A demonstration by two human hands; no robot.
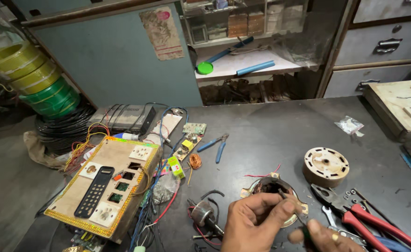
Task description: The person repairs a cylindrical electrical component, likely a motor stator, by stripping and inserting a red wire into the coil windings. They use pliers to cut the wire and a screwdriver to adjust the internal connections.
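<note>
My left hand [254, 221] rests on the near rim of a round motor stator [271, 187] with copper windings and pinches the thin shaft of a tool over it. My right hand [324, 237], low at the frame's bottom edge with a ring on one finger, grips the dark handle of that same tool, a screwdriver [293, 211], whose tip points into the stator's middle. A thin red wire [264, 173] runs out from the stator. A cream round motor cover [326, 166] lies to the right of it.
Red-handled pliers [369, 218], a spanner and loose screws lie at right. Blue pliers [218, 144], circuit boards, a copper coil and a wooden switchboard [105, 186] with tangled wires fill the left. A small motor part [202, 213] sits beside my left hand. Wire spools stand far left.
</note>
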